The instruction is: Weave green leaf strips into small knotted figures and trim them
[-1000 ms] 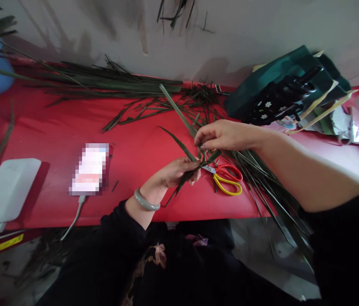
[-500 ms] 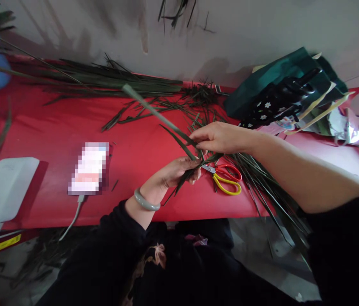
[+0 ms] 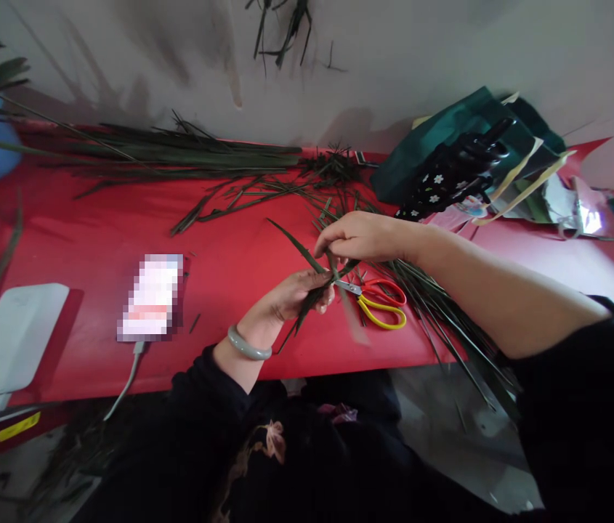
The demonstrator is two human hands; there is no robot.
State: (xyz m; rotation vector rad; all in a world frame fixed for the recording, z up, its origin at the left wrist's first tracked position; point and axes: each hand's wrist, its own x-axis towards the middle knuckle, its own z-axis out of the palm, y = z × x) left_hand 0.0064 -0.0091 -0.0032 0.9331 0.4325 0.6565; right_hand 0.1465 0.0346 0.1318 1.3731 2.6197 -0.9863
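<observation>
My left hand [image 3: 304, 292], a grey bangle [image 3: 249, 344] on its wrist, pinches a small bundle of crossed green leaf strips [image 3: 311, 309]. One pointed strip end sticks up to the upper left and others hang below the palm. Just above, my right hand [image 3: 353, 236] has its fingers bent and closed around a strip at the crossing; its fingertips are partly hidden. Scissors [image 3: 384, 303] with one red and one yellow handle lie on the red table [image 3: 252, 254], right beside the bundle. A blurred pale strip shows below the crossing.
Long leaf strips [image 3: 176, 156] and trimmings [image 3: 333, 167] lie along the wall. More strips [image 3: 437, 298] hang over the front edge at right. A phone [image 3: 151, 298] and white power bank [image 3: 12, 338] are left; a green bag [image 3: 442, 145] and black flowered bottle [image 3: 448, 174] stand right.
The long strip that pointed to the upper left has swung down, and a blurred strip now shows below the crossing. My left hand keeps its hold. The view has shifted slightly.
</observation>
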